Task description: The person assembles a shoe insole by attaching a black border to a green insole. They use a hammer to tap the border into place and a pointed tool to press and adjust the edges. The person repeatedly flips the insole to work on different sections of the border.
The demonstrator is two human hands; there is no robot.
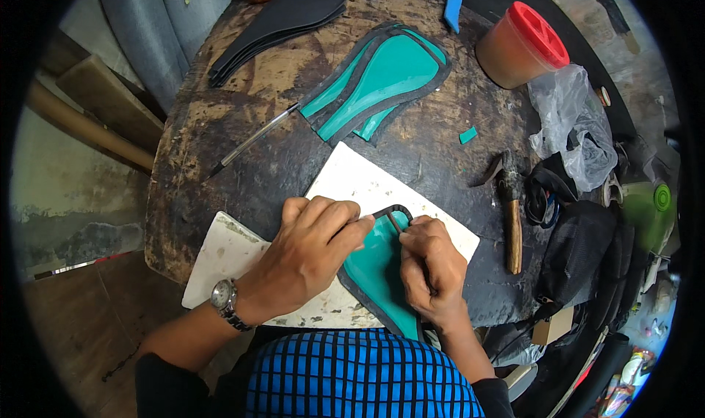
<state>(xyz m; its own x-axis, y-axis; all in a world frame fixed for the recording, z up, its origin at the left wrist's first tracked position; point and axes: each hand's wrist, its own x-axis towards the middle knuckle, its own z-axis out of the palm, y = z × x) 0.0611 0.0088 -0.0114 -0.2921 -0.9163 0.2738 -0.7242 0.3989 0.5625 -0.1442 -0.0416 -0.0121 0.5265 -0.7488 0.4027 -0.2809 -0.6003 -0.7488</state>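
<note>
Teal insole piece (378, 271), paddle-shaped with a dark grey border strip along its edge, is laid on a white cutting slab (220, 253) at the near side of the round, stained bench (220, 124). Its upper end is curved, and the dark strip there is lifted slightly into a loop. Left hand (312, 253) is pressed over the piece's left edge, fingers (352, 223) curled down on the strip; a wristwatch (224, 297) is worn. Right hand (433, 271) is closed around a thin dark tool (396, 223), its tip set against the strip near the top. Farther back, a stack of matching teal pieces (382, 80), black soles (279, 22), a pen (253, 139), a hammer (510, 205) and a red-lidded jar (521, 44) are noted.
</note>
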